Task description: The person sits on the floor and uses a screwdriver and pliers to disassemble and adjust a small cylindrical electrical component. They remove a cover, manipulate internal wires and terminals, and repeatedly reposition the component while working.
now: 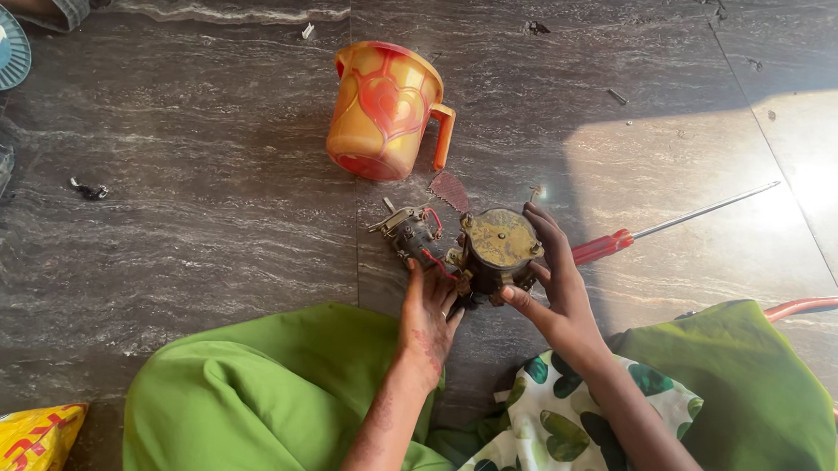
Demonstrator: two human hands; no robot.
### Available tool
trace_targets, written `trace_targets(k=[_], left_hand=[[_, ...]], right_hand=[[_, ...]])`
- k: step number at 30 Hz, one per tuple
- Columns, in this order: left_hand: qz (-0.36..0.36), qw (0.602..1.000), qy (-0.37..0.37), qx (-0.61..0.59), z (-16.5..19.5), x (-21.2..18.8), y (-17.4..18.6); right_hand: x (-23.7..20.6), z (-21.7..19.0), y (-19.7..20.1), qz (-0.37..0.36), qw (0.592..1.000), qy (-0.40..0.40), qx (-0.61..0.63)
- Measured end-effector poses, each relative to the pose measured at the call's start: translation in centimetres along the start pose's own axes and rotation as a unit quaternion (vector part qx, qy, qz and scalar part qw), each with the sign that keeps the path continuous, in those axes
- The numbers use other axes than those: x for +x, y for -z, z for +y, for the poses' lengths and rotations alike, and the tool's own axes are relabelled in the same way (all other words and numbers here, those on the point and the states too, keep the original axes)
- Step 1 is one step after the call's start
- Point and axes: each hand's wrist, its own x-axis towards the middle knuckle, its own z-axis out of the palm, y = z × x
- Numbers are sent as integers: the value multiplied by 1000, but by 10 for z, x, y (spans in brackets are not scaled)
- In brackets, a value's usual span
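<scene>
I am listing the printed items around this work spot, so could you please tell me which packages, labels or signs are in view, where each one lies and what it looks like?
Yellow bag: bottom left corner on the floor, crumpled yellow plastic with red print, partly cut off by the frame edge.
No other package, label, sign or screen can be made out.

Dark grey veined stone floor, tile seams, small debris bits, bright sun patch at right, shade elsewhere
</scene>
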Motion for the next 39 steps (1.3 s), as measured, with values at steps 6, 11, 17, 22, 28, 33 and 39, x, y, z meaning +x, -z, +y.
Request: trace_targets(k=[6,11,17,22,28,33,39], left_hand=[[19,969,9,248,14,-19,-17],[173,745,-125,632,28,-51,-42],[111,743,-377,541,60,-59,-40],[-134,802,-412,412,65,-27,-58],[-172,758,-396,489,81,-19,-60],[-78,731,-439,517,69,-33,-64],[-49,684,-476,551,62,-38,-64]], right_hand=[[7,7,26,-68,982,-54,167],[14,21,30,-109,963,-91,229],[14,15,25,-7,996,-77,35],[12,6,26,-72,987,-68,123],[8,12,13,14,999,-28,9],[16,14,-4,108,988,30,-103],[-2,-11,-3,173,967,27,-182]])
